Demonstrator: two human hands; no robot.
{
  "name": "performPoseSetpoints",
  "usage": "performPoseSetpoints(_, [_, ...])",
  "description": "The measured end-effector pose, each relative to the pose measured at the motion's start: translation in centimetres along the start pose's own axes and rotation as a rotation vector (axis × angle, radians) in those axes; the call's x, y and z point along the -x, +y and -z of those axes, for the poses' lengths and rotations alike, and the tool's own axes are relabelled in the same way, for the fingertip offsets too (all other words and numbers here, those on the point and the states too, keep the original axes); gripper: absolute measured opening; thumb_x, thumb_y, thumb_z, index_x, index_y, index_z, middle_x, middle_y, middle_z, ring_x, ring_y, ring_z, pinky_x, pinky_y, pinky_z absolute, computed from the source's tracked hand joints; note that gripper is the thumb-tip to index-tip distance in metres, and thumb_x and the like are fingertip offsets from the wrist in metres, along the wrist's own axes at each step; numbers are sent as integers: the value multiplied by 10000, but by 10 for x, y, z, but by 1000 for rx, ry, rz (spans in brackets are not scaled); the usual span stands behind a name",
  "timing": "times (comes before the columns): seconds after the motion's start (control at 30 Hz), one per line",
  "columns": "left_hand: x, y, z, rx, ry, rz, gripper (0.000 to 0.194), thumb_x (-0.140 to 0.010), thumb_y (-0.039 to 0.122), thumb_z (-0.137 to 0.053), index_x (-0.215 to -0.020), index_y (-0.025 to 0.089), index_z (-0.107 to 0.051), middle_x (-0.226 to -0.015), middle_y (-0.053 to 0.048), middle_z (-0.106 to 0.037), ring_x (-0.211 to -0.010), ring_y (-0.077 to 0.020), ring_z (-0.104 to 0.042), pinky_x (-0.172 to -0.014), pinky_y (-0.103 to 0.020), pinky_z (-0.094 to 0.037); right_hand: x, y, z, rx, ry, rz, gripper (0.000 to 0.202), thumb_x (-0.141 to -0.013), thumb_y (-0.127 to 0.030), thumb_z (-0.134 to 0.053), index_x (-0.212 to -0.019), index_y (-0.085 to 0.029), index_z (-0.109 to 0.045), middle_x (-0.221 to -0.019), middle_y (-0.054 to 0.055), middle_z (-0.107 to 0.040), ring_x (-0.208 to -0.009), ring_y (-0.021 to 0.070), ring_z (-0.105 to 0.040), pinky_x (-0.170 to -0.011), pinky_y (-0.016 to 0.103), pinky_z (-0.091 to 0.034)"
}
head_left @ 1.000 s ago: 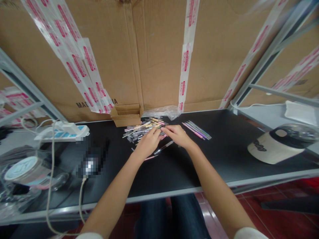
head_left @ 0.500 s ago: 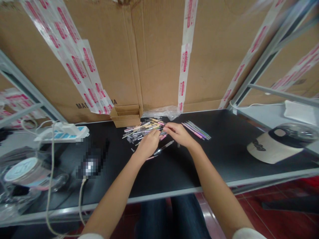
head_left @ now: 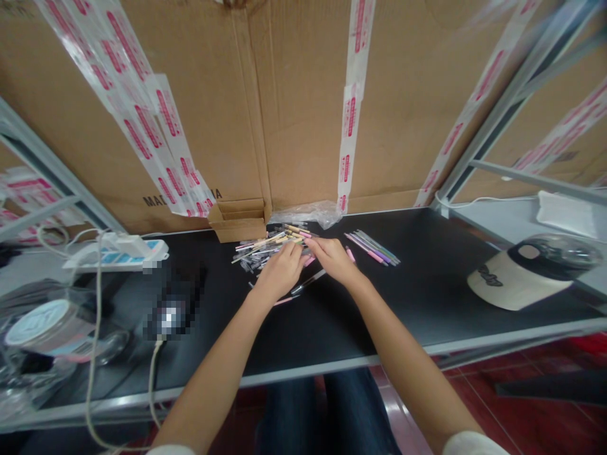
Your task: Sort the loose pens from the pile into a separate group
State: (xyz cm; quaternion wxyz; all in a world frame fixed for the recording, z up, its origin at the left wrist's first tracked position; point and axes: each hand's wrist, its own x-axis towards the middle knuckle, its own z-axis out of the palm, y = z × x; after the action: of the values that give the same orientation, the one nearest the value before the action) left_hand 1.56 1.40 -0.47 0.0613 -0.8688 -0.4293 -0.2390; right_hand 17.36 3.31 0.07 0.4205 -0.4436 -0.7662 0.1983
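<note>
My left hand (head_left: 283,268) is closed in a pinch at the front right of a loose pile of pens and pen parts (head_left: 258,251); what its fingertips hold is too small to make out. Close beside it, nearly touching, my right hand (head_left: 333,258) has its fingers curled together. A pink-ended pen (head_left: 350,254) sticks out past the right hand's outer side and seems to be in its grip. In front of the hands, a clear pen with a dark part (head_left: 303,286) and a thin pinkish stick (head_left: 286,300) lie on the black tabletop (head_left: 313,338).
Right of the hands, several pens (head_left: 374,248) lie side by side. A small open cardboard box (head_left: 239,221) and clear plastic (head_left: 313,213) stand behind the pile. Left are a power strip (head_left: 128,251), cable (head_left: 98,316) and round tub (head_left: 45,325); right, a visor cap (head_left: 516,278).
My right hand has shifted slightly left and down, its fingers curling in more. A pink pen end now shows at its outer side. The left hand stays nearly in place.
</note>
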Motion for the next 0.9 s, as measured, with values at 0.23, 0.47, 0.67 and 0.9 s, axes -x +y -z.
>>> performPoseSetpoints(0.23, [-4,0,1,-30,-47,-12,232,-939,231,-332,-1041,124,-511,-1066,-126,-581,-1032,-228,-565,-902,-366,-463,0,-2,-3,-246,-13,-158,501,-876,-533,-376,-555,-167,-498,-532,9,-506,-529,132,-502,-527,245,-380])
performPoseSetpoints(0.47, [-3,-2,4,-10,-78,65,257,-953,259,-291,-1008,139,-512,-1028,-108,-588,-987,-208,-581,-841,-328,-481,0,-2,16,-100,-68,131,231,-850,-370,-530,-787,-156,-588,-724,24,-576,-650,128,-501,-601,235,-382])
performPoseSetpoints(0.67, [-1,-1,2,-58,-9,24,263,-944,269,-335,-1136,141,-460,-1079,-117,-576,-1025,-217,-572,-850,-334,-484,0,0,8,108,-8,123,270,-889,-324,-445,-677,-172,-514,-687,35,-559,-659,149,-508,-633,258,-372])
performPoseSetpoints(0.9, [-1,0,0,-138,18,-44,251,-937,272,-352,-1080,134,-506,-1000,-110,-572,-937,-214,-595,-791,-323,-504,-1,12,-4,-172,-72,-93,467,-872,-496,-387,-562,-166,-504,-514,1,-489,-523,130,-462,-513,249,-350])
